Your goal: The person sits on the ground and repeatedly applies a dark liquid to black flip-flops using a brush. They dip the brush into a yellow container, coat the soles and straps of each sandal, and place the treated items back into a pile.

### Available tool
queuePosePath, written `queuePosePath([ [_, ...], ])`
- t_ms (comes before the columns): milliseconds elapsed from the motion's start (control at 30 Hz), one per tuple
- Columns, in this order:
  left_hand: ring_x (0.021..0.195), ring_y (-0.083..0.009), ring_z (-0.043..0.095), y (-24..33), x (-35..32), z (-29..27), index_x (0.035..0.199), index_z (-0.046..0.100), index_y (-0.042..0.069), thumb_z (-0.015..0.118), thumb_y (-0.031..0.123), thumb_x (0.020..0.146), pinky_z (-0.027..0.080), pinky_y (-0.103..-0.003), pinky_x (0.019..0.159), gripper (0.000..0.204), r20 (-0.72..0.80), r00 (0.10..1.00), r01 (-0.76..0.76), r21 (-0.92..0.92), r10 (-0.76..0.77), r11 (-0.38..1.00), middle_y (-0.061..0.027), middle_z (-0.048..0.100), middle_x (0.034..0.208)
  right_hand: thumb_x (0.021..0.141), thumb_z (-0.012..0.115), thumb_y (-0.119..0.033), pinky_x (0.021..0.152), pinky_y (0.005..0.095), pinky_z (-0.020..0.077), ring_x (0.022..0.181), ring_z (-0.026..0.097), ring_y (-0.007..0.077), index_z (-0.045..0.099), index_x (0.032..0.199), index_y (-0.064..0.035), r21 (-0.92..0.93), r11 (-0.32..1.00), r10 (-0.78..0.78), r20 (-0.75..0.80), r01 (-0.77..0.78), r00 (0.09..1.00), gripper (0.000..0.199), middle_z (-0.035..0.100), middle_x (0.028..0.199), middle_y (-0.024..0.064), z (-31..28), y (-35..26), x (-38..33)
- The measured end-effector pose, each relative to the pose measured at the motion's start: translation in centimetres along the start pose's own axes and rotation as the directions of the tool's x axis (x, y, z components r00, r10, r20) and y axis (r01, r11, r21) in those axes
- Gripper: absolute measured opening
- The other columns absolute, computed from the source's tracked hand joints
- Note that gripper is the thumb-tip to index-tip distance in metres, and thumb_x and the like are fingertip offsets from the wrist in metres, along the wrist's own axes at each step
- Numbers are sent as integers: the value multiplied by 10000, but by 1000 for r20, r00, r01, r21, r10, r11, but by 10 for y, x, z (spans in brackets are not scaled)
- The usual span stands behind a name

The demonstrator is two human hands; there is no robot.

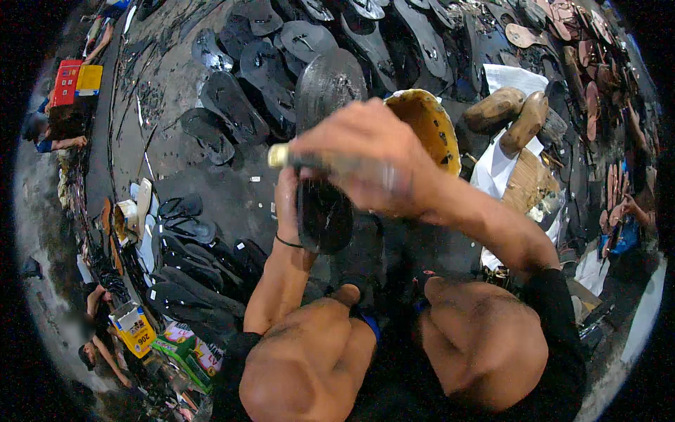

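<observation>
In front of my knees, my left hand [287, 200] grips a long black shoe sole [329, 81] from its left side; its fingers are mostly hidden behind the sole. The sole's upper part looks wet and shiny. My right hand [376, 144] is closed over the sole's middle, around a stick-like tool with a pale yellow end [279, 155]. Motion blurs this hand and the tool, so its exact kind does not show. Just beyond my right hand stands a round yellow container [424, 126] with dark spots on its inner wall.
Many black sandals and soles [260, 70] cover the ground ahead. More black sandals [190, 260] lie at my left. Wooden shoe lasts [496, 110] rest on white paper [492, 169] at right. Brown soles [592, 98] line the far right. Boxes [133, 329] and other people are at left.
</observation>
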State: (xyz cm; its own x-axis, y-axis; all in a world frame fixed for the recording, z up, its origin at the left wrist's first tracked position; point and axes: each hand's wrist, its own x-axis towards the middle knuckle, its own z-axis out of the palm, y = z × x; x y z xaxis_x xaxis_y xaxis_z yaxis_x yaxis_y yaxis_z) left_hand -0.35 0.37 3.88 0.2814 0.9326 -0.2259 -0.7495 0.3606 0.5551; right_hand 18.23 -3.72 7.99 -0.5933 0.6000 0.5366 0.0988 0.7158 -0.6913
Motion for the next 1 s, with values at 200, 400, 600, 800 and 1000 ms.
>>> queuePosePath([
  [200,914,-197,696,-4,14,18,1202,628,27,512,397,1012,570,-338,796,432,-423,900,132,25,-109,991,-97,706,1066,795,649,-225,743,379,455,875,603,253,629,1163,-145,6,999,-36,-53,36,998,377,600,935,32,-3,13,7],
  [400,835,-222,692,1,30,-12,1125,638,27,409,350,1020,580,-356,751,411,-299,953,46,13,-40,999,-127,704,979,749,728,-135,844,384,473,947,635,254,686,1152,-125,221,956,152,192,-194,970,405,670,940,73,-31,4,4],
  [600,884,-244,685,-17,12,-34,1157,618,17,390,307,1033,578,-363,803,390,-269,957,104,-18,-105,994,-141,690,1043,913,728,-272,636,241,417,702,530,58,701,1034,-30,591,514,798,-596,-622,93,272,642,851,-27,-73,49,-117],
  [800,935,-220,672,-29,6,-13,1253,599,4,402,162,1035,555,-336,824,334,-248,963,12,429,105,903,-132,682,1127,826,809,-403,767,278,479,903,587,129,663,1138,59,640,4,873,-376,-768,-310,576,658,1034,82,-31,92,-231],
  [1000,1051,-228,659,-32,-1,33,1105,666,-73,450,-70,808,480,-308,948,367,224,884,-369,874,411,317,-155,673,1206,817,799,-420,926,367,498,1068,596,236,371,1429,34,513,352,694,-705,-783,-150,874,548,1264,167,-53,45,-172],
])
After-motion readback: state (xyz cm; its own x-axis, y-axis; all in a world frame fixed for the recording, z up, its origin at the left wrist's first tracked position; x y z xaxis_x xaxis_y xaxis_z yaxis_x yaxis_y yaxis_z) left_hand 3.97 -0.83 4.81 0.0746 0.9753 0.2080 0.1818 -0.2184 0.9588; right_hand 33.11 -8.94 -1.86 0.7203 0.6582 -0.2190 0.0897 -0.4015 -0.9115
